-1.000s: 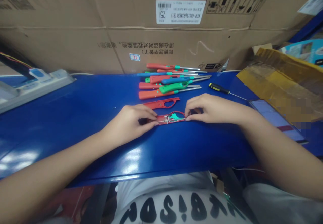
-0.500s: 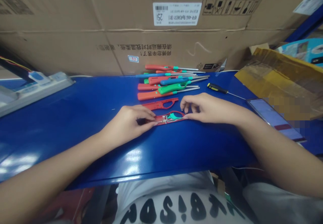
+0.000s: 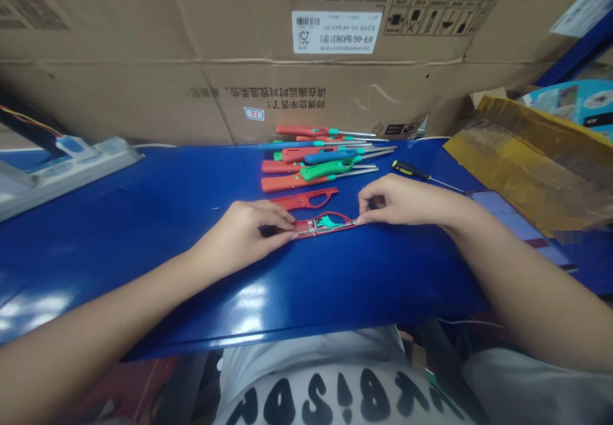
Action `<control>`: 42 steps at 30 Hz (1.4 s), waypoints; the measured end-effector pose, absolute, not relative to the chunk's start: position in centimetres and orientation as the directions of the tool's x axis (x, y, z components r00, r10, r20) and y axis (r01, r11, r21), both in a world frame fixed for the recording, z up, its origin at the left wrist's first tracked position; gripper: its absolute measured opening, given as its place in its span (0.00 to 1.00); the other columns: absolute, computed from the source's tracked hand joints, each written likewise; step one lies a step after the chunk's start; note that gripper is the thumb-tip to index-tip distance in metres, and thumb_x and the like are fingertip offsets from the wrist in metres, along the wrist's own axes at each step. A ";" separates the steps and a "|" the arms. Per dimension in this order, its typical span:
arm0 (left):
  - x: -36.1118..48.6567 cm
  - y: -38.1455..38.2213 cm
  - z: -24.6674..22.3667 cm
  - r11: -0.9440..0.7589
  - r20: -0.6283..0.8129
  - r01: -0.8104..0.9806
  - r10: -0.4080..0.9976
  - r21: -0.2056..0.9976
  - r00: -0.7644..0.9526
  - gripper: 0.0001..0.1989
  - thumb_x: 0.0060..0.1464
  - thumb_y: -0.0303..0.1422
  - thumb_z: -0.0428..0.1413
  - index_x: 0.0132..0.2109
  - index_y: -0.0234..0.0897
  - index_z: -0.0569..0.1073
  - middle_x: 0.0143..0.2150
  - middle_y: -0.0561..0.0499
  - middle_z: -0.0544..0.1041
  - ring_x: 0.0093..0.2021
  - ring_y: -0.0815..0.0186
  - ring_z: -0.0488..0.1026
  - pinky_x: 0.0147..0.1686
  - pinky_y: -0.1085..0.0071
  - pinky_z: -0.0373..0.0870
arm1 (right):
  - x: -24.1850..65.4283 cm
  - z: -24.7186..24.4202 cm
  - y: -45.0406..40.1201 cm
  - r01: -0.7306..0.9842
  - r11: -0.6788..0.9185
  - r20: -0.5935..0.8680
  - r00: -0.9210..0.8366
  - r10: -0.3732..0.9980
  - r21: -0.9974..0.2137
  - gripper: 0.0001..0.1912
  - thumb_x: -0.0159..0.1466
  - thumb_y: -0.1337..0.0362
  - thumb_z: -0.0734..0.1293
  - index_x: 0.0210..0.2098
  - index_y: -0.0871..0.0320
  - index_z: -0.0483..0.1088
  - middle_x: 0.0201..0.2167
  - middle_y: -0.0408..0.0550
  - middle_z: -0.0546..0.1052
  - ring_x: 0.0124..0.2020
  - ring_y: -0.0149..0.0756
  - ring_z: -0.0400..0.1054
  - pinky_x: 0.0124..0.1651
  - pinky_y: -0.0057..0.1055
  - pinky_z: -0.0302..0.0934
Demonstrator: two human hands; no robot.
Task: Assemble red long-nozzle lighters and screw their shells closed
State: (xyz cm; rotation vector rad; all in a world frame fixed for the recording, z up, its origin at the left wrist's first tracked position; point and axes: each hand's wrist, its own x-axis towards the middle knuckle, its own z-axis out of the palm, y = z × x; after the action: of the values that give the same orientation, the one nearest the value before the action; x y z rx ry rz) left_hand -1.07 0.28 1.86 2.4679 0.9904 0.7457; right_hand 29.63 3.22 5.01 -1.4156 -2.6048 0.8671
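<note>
An opened red lighter handle half [image 3: 302, 227] lies on the blue table with its inside facing up. In it sit a green trigger [image 3: 327, 222] and some thin wires and small white parts. My left hand [image 3: 256, 226] is closed on the handle's left end, thumb at the near edge and fingers at the far one. At its right end, my right hand [image 3: 385, 200] pinches with thumb and forefinger; what exactly lies between those fingertips is hidden. Just behind is the other red handle half [image 3: 306, 199], partly covered by my left hand.
Several long-necked lighters [image 3: 320, 154] in red, blue, green and orange are piled behind. To the right lie a screwdriver [image 3: 412, 170], a phone [image 3: 517, 224] and a taped cardboard piece [image 3: 522, 157]. A power strip [image 3: 96, 163] stands left, a large carton [image 3: 239, 29] at the back.
My right hand has shifted slightly right along the handle's end, and its fingers have drawn together into a tighter pinch. My left hand stays on the handle half.
</note>
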 end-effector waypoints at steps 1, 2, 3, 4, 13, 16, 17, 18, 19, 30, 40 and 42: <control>-1.1 0.3 1.8 -0.681 0.333 0.518 0.718 0.517 0.612 0.07 0.58 0.35 0.62 0.40 0.37 0.84 0.40 0.48 0.84 0.39 0.62 0.82 0.42 0.67 0.79 | 29.6 4.9 3.3 0.733 0.448 -0.178 -0.600 0.780 -0.511 0.13 0.61 0.53 0.72 0.32 0.57 0.76 0.28 0.43 0.77 0.28 0.32 0.65 0.32 0.30 0.57; -1.1 0.3 1.8 -0.684 0.337 0.517 0.716 0.515 0.611 0.08 0.59 0.35 0.62 0.40 0.37 0.84 0.40 0.48 0.84 0.39 0.62 0.82 0.43 0.67 0.79 | 29.6 4.7 3.4 0.701 0.480 -0.120 -0.621 0.775 -0.528 0.13 0.62 0.52 0.71 0.36 0.57 0.77 0.30 0.43 0.77 0.28 0.32 0.65 0.32 0.30 0.58; -1.1 0.3 1.7 -0.687 0.343 0.515 0.713 0.512 0.611 0.08 0.59 0.35 0.62 0.40 0.37 0.84 0.40 0.48 0.84 0.39 0.62 0.82 0.43 0.67 0.79 | 29.4 4.4 3.5 0.661 0.519 -0.045 -0.640 0.767 -0.542 0.14 0.64 0.52 0.69 0.41 0.57 0.76 0.33 0.44 0.77 0.30 0.32 0.66 0.34 0.30 0.60; -1.1 0.3 1.7 -0.690 0.347 0.513 0.712 0.511 0.611 0.08 0.59 0.35 0.62 0.40 0.37 0.84 0.40 0.48 0.84 0.39 0.62 0.82 0.43 0.67 0.79 | 29.3 3.9 3.7 0.621 0.559 0.042 -0.648 0.761 -0.549 0.15 0.66 0.54 0.67 0.46 0.57 0.76 0.36 0.46 0.77 0.32 0.34 0.67 0.37 0.32 0.62; -1.1 0.3 2.2 -0.707 0.395 0.534 0.704 0.464 0.590 0.11 0.59 0.38 0.61 0.43 0.37 0.83 0.42 0.47 0.85 0.40 0.61 0.81 0.42 0.68 0.78 | 28.3 0.4 4.6 0.570 0.680 0.295 -0.624 0.723 -0.461 0.04 0.65 0.68 0.66 0.37 0.55 0.74 0.46 0.52 0.70 0.52 0.43 0.67 0.60 0.47 0.62; -1.4 0.6 2.5 -0.721 0.434 0.564 0.693 0.402 0.576 0.12 0.62 0.37 0.58 0.47 0.37 0.82 0.45 0.46 0.84 0.45 0.59 0.80 0.47 0.64 0.77 | 28.4 0.8 4.5 0.564 0.668 0.288 -0.618 0.731 -0.486 0.01 0.64 0.67 0.67 0.37 0.56 0.71 0.44 0.52 0.72 0.49 0.42 0.68 0.57 0.45 0.64; -1.5 0.7 2.6 -0.731 0.452 0.571 0.680 0.373 0.577 0.12 0.63 0.36 0.57 0.49 0.37 0.81 0.46 0.46 0.84 0.47 0.59 0.79 0.50 0.62 0.77 | 28.3 1.0 4.4 0.558 0.661 0.294 -0.609 0.737 -0.502 0.01 0.64 0.66 0.67 0.37 0.56 0.71 0.44 0.51 0.72 0.48 0.41 0.68 0.55 0.44 0.65; -1.6 0.9 2.6 -0.744 0.472 0.575 0.664 0.340 0.580 0.13 0.64 0.35 0.56 0.51 0.37 0.80 0.49 0.45 0.83 0.50 0.57 0.78 0.52 0.59 0.76 | 28.3 1.2 4.3 0.552 0.643 0.300 -0.588 0.752 -0.530 0.02 0.64 0.65 0.67 0.37 0.56 0.70 0.43 0.51 0.73 0.46 0.40 0.69 0.53 0.43 0.65; -1.7 1.0 2.6 -0.757 0.489 0.578 0.645 0.305 0.587 0.14 0.64 0.34 0.56 0.53 0.37 0.79 0.51 0.44 0.82 0.52 0.56 0.77 0.55 0.57 0.74 | 28.1 1.3 4.2 0.540 0.609 0.300 -0.554 0.777 -0.581 0.04 0.64 0.63 0.67 0.37 0.56 0.70 0.42 0.50 0.74 0.43 0.39 0.70 0.51 0.42 0.66; -2.2 1.0 2.5 -0.828 0.513 0.536 0.537 0.166 0.670 0.15 0.65 0.32 0.56 0.57 0.36 0.77 0.53 0.42 0.81 0.52 0.58 0.79 0.51 0.62 0.77 | 26.8 2.9 2.6 0.268 0.138 0.016 -0.412 0.911 -0.954 0.19 0.60 0.55 0.73 0.46 0.58 0.70 0.36 0.46 0.76 0.35 0.34 0.74 0.42 0.34 0.70; -2.4 0.5 4.0 -0.820 0.288 0.543 0.573 0.183 0.767 0.16 0.64 0.40 0.56 0.53 0.38 0.79 0.46 0.45 0.83 0.44 0.59 0.80 0.45 0.65 0.76 | 27.0 2.7 2.0 0.491 0.641 0.215 -0.669 0.711 -0.591 0.17 0.63 0.57 0.72 0.49 0.55 0.72 0.47 0.49 0.76 0.48 0.39 0.69 0.52 0.37 0.63; -2.4 0.5 4.0 -0.820 0.256 0.543 0.573 0.184 0.779 0.15 0.63 0.40 0.57 0.51 0.39 0.79 0.44 0.46 0.83 0.43 0.60 0.80 0.44 0.66 0.75 | 27.0 2.5 2.0 0.481 0.672 0.214 -0.701 0.681 -0.564 0.15 0.64 0.57 0.71 0.48 0.55 0.71 0.48 0.49 0.75 0.50 0.40 0.68 0.54 0.38 0.63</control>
State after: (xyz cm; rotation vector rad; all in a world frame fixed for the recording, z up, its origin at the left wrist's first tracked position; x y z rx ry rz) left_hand -2.43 0.48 4.03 2.8677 0.9017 0.4613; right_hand 27.01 2.04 2.48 -0.9081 -2.4778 0.6690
